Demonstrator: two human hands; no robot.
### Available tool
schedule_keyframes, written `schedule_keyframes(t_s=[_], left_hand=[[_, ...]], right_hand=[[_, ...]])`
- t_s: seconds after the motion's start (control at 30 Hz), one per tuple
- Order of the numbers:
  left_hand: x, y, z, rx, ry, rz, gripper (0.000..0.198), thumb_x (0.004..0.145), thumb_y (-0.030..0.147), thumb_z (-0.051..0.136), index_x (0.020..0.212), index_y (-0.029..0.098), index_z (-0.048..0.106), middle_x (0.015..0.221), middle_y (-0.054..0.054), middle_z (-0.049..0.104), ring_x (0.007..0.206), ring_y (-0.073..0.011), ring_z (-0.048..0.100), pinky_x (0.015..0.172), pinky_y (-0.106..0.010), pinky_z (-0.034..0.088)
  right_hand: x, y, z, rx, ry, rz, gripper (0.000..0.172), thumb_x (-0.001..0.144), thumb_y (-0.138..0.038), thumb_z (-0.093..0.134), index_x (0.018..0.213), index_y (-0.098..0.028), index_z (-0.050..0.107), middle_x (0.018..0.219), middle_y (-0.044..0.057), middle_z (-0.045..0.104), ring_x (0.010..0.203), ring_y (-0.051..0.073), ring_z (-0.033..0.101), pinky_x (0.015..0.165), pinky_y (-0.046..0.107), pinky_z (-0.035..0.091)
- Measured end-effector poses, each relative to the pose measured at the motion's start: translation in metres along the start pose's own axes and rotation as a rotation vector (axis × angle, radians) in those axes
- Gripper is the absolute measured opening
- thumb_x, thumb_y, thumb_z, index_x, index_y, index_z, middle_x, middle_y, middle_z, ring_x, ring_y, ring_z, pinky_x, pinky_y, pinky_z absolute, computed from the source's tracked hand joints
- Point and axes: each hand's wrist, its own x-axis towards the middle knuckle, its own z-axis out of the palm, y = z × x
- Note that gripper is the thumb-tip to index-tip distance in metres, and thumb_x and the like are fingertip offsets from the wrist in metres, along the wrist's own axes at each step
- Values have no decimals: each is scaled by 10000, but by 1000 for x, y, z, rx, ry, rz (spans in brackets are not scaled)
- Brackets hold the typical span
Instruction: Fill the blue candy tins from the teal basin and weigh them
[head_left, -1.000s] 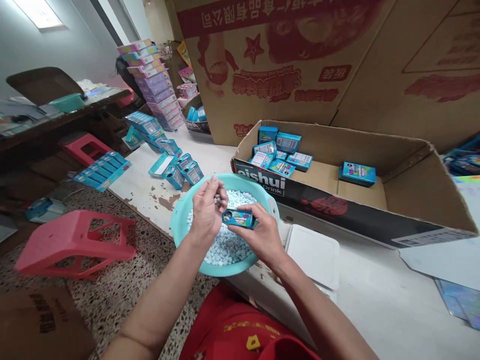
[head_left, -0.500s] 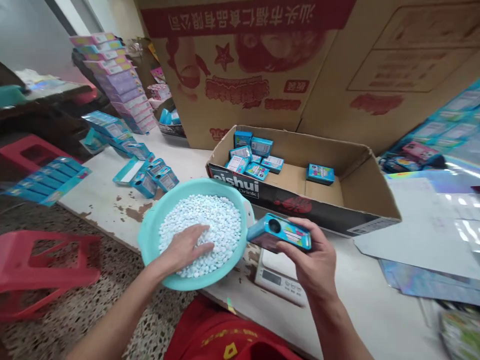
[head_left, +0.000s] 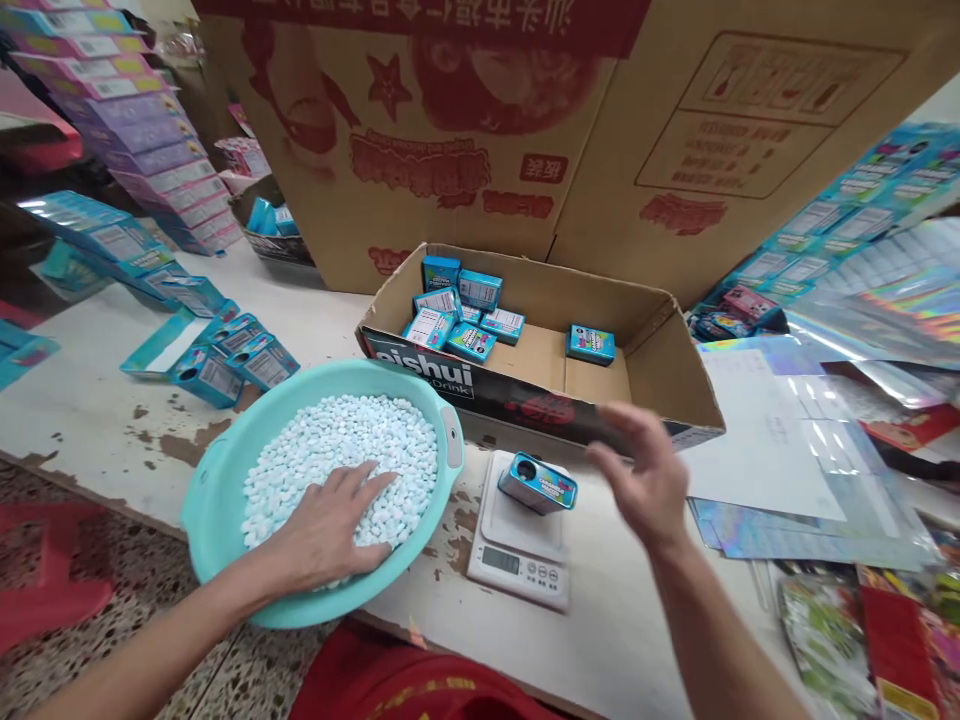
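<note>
A turquoise basin (head_left: 210, 545) holds a heap of small pale candies (head_left: 352, 430). My left hand (head_left: 322, 525) rests on the candies with its fingers spread. On the digital kitchen scale (head_left: 517, 578) sits a small blue candy box (head_left: 538, 484), a round dark hole in its upper face. Just right of that box, my right hand (head_left: 649, 475) hovers, slightly blurred, fingers apart and nothing between them. Behind the scale stands an open cardboard tray box (head_left: 525, 395) with several blue candy boxes (head_left: 471, 342) inside, most at its left end.
Blue display packs (head_left: 232, 355) lie on the left of the table. Stacked pink and purple boxes (head_left: 142, 130) rise behind them. A large carton (head_left: 480, 130) walls off the back. White and shiny sheets (head_left: 757, 430) cover the right side. A red stool (head_left: 52, 570) stands at lower left.
The blue candy box has gone from my right hand onto the scale. That hand has let go and moved off to the right. The camera view has shifted rightward.
</note>
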Motion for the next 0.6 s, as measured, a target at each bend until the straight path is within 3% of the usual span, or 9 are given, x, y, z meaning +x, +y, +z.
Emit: schedule_keyframes(t_s=[0.07,0.1,0.17,0.23,0.27,0.33,0.43,0.5,0.6], left_hand=[[2,1,3,18,4,-4,739,753,437,543,1452,260,387,1524,-105,302,1348,-385,289,1003,-613,331],[3,2,4,29,8,-15,739,750,426,543,1453,261,385,1524,-103,300,1350,-378,286,1003,-605,334],[6,5,7,58,17,-64,713,752,377,531,1443,265,397,1524,-96,300,1351,-363,284,998,-589,343],[10,9,8,89,24,-136,687,746,308,519,1424,268,419,1523,-92,300,1337,-361,301,965,-572,373],[12,9,9,102,28,-173,686,737,273,519,1416,268,428,1521,-94,300,1321,-365,318,936,-558,396],[17,8,10,121,39,-228,707,716,222,530,1413,272,425,1510,-100,308,1280,-372,351,876,-518,436],[22,1,10,143,60,-262,694,699,160,522,1385,247,454,1431,-125,391,1193,-364,413,821,-452,459],[22,-3,9,150,61,-244,617,699,144,501,1312,211,520,1332,-144,465,1114,-354,461,805,-435,458],[21,-5,6,159,55,-215,513,703,137,473,1202,186,580,1200,-149,526,1021,-343,503,787,-439,459]], right_hand=[[62,11,-10,-157,9,-66,297,827,-442,641,1033,-228,633,1032,77,669,972,242,624,888,428,496],[96,22,-11,-249,-50,-75,307,833,-451,627,1041,-226,632,1038,81,671,958,245,628,879,425,498],[158,53,-5,-489,-272,-48,369,814,-448,637,1087,-200,622,1098,115,657,1001,275,617,887,423,488],[204,89,8,-779,-598,96,465,769,-415,676,1160,-178,595,1212,149,605,1118,310,569,936,418,460],[219,106,15,-816,-655,140,526,703,-366,735,1171,-169,595,1217,160,600,1128,326,564,938,418,460],[233,133,29,-877,-726,218,680,562,-284,819,1189,-159,587,1217,180,589,1131,368,560,922,442,472],[229,157,45,-908,-735,280,851,407,-240,866,1201,-158,572,1237,201,553,1148,426,533,887,494,482],[223,162,51,-896,-722,288,862,354,-230,875,1162,-147,585,1235,211,539,1164,445,511,882,513,475],[222,157,52,-795,-687,287,707,290,-192,889,952,-122,649,1067,188,619,1031,415,589,825,490,490]])
